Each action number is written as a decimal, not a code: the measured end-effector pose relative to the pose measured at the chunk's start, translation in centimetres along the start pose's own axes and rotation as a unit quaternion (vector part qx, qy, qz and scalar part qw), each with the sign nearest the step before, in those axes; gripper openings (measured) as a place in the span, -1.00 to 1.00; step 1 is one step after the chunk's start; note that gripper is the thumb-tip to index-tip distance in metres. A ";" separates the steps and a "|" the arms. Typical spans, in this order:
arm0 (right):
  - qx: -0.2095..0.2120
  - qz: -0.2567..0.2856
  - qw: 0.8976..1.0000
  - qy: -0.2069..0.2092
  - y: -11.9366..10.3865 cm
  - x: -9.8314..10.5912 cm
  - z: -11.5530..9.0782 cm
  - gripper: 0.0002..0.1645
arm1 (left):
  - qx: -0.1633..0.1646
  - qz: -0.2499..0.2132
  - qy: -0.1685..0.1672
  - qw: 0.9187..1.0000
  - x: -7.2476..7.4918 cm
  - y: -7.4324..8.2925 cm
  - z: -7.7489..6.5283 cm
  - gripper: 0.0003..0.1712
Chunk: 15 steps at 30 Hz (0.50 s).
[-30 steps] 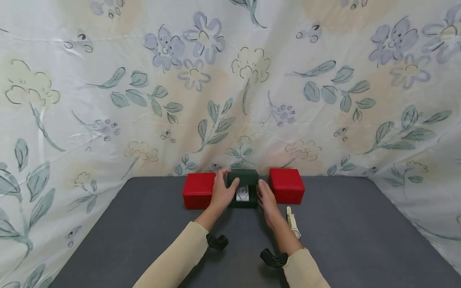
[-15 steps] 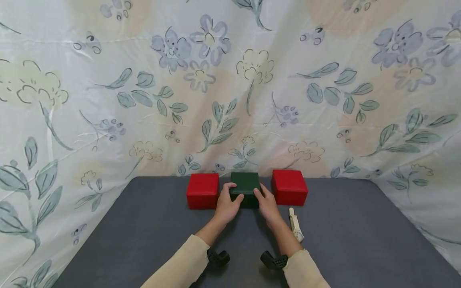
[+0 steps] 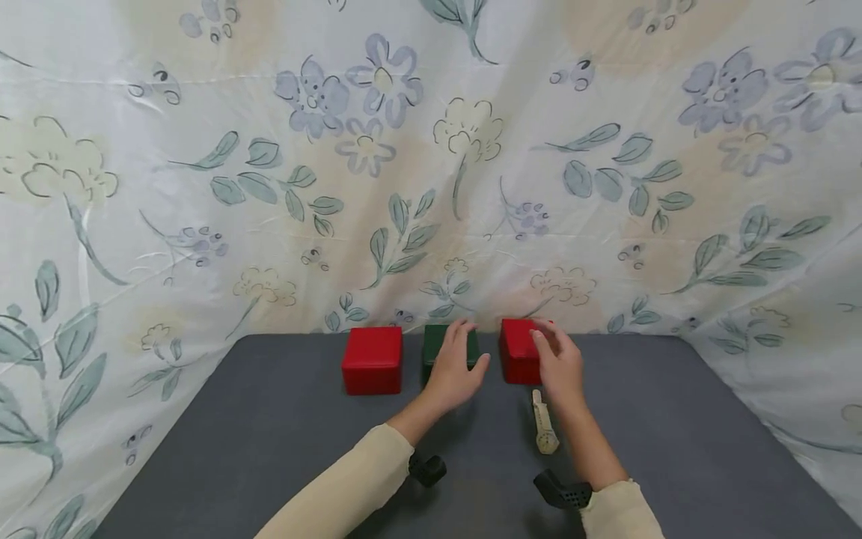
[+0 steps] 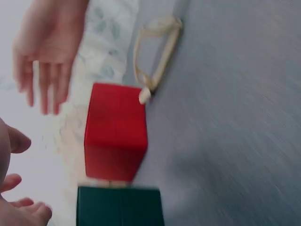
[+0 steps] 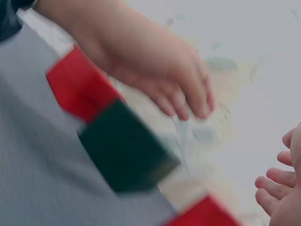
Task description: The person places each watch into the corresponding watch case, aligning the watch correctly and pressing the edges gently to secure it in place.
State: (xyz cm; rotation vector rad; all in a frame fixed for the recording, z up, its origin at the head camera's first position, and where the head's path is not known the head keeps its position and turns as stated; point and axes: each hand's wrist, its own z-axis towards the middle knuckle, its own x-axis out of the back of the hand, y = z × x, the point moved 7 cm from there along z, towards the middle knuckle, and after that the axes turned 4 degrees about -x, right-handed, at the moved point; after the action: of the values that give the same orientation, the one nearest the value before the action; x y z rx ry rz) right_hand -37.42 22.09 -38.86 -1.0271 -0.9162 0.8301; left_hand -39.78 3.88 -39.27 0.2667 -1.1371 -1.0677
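Observation:
A closed dark green box (image 3: 433, 343) stands at the back of the table between two red boxes. My left hand (image 3: 453, 374), fingers loosely bent and holding nothing, hovers in front of the green box and covers part of it. To its right, my right hand (image 3: 562, 370) is raised in front of the right red box (image 3: 518, 350), with nothing in its grasp. In the left wrist view the green box (image 4: 117, 207) and red box (image 4: 116, 127) stand apart from the fingers. A cream-strapped watch (image 3: 544, 428) lies beside my right forearm.
The left red box (image 3: 373, 361) stands closed on the dark grey table (image 3: 283, 449). A floral cloth (image 3: 377, 187) hangs right behind the row of boxes and along both sides of the table.
The green box's lid has come down over the silver watch inside. Both hands have then let go of the box; they have lifted and shifted to the right.

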 end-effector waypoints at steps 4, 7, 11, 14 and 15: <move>-0.037 -0.048 0.997 0.039 2.8 2.9 1.0 -0.54 | -0.011 -0.005 -0.043 0.999 -2.8 1.9 1.6 -0.37; -0.065 -0.058 0.996 0.009 5.1 3.5 1.7 -0.47 | 0.014 -0.012 -0.059 0.998 -5.1 2.2 2.5 -0.26; -0.097 -0.058 0.992 -0.060 7.7 3.2 2.3 -0.31 | 0.070 -0.020 -0.068 0.995 -7.8 1.7 3.3 -0.07; -0.105 -0.068 0.989 -0.085 8.8 2.6 2.5 -0.27 | 0.111 -0.020 -0.073 0.991 -8.9 1.0 3.4 -0.03; -0.104 -0.074 0.988 -0.087 9.1 2.5 2.6 -0.27 | 0.120 -0.019 -0.074 0.990 -9.1 0.8 3.5 -0.03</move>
State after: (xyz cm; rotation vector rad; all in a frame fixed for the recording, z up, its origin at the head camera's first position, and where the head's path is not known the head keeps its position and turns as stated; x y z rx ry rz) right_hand -40.03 27.94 -46.20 -1.0629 -1.2345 0.7175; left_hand -42.36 12.71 -42.66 0.4051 -1.4016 -0.9952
